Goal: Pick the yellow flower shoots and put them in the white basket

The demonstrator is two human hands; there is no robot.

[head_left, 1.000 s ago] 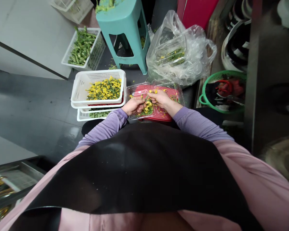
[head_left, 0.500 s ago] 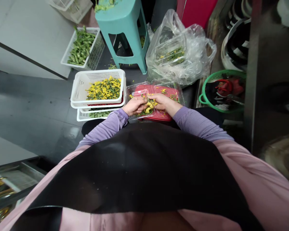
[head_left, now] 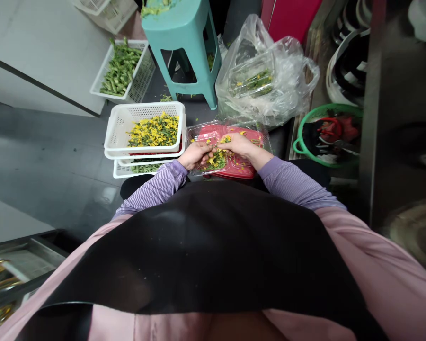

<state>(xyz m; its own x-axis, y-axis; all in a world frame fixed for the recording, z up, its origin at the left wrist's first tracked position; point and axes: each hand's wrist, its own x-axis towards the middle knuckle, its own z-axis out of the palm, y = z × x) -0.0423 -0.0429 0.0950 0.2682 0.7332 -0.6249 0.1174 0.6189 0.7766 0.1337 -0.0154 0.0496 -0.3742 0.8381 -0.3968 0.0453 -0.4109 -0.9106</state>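
My left hand [head_left: 196,155] is closed, fingers curled and pinched, at the left side of an open clear plastic clamshell box [head_left: 195,132]. What its fingertips hold is too small to make out. Opposite it, my right hand [head_left: 238,145] is pinched on a yellow flower [head_left: 226,139] with some green. The fingertips of both hands nearly meet. Below them, yellow flowers with green stems [head_left: 216,162] lie in the box. The box rests on a red surface [head_left: 239,173], seen through the clear plastic. A few loose bits lie in its right half.
Left of the box stand stacked white baskets [head_left: 110,142], the top one holding yellow flowers. Behind are a basket of green stalks [head_left: 119,71], a turquoise stool [head_left: 177,28] and a plastic bag [head_left: 287,102] with a clear box on it. A green basin [head_left: 301,147] stands right.
The yellow flower cluster between my hands has dropped from view there, and flowers show in the box below. My right hand now pinches a smaller flower. My fingertips have shifted slightly.
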